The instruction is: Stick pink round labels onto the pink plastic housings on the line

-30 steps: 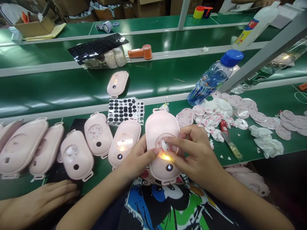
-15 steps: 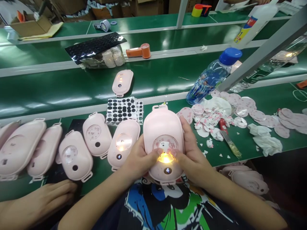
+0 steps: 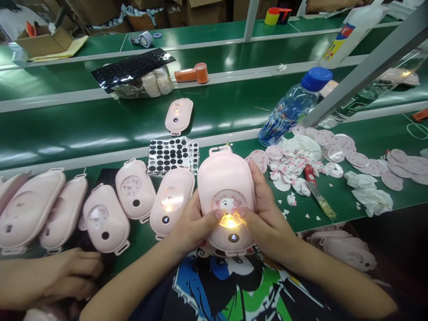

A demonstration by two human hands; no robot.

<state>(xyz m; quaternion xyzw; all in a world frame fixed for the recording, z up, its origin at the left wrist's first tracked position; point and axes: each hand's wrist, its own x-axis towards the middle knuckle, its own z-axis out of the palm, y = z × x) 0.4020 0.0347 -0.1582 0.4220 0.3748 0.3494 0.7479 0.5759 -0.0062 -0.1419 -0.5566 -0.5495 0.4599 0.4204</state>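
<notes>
Between my two hands is a pink rounded plastic device (image 3: 227,171) with slotted lugs at its ends, a cat-face round sticker (image 3: 228,201), a yellow glow and a small lit digit display. My left hand (image 3: 197,220) grips its left side, and my right hand (image 3: 262,218) grips the right side. Both thumbs press near the sticker's lower edge, over the lit part. Just left of it lies a similar pink device (image 3: 173,200), also lit and showing a digit. Loose round stickers and cat-face pieces (image 3: 294,167) lie to the right.
More pink devices (image 3: 106,218) line the bench at left, beside a co-worker's hand (image 3: 78,272). Sheets of black dots (image 3: 169,156) lie ahead. One device (image 3: 179,115) sits on the green belt. A blue-capped bottle (image 3: 290,109), a red-handled blade (image 3: 319,198) and a slanting metal post (image 3: 364,67) stand or lie rightward.
The device on the belt has shifted slightly right. The co-worker's hand at lower left has moved, and a pink part shows beneath it. My hands keep nearly the same hold.
</notes>
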